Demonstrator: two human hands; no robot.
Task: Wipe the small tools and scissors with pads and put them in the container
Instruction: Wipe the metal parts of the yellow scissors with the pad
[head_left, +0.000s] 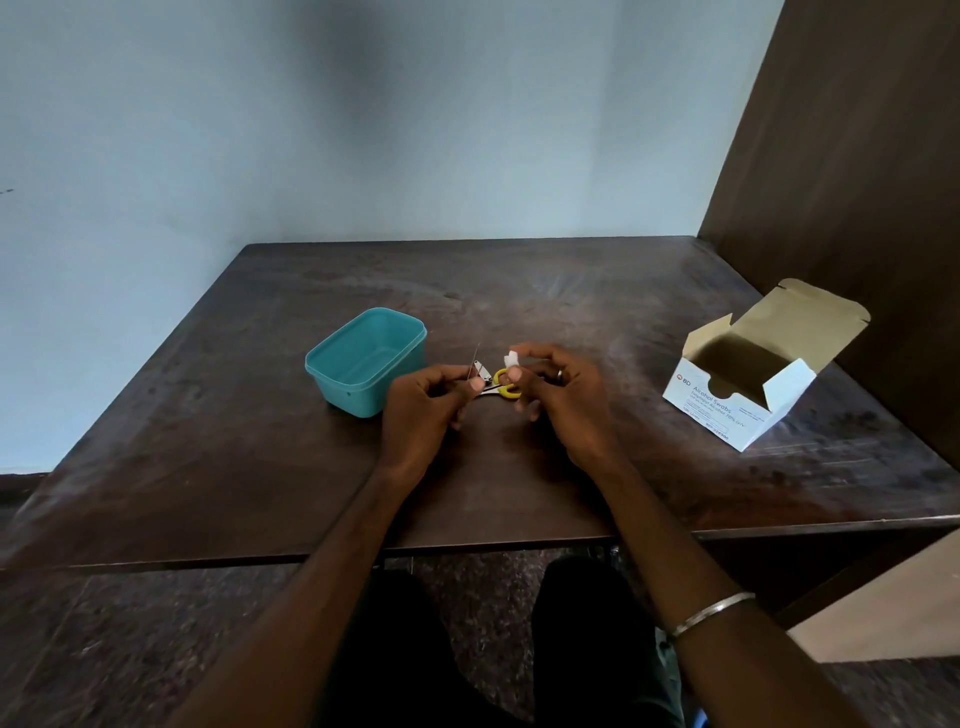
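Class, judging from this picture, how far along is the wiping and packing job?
Done: nothing visible; the teal plastic container looks empty. In hand: the left hand pinches a thin metal tool, the right hand a white pad. Left: the yellow-handled scissors and a small metal tool on the table.

1. Looks like a plain room in a home, maybe an office; can't tell which.
2. Dark wood table (519, 291) in a corner, w/ bare pale blue wall (363, 130) behind.
3. Brown wood panel (857, 156) on the right.
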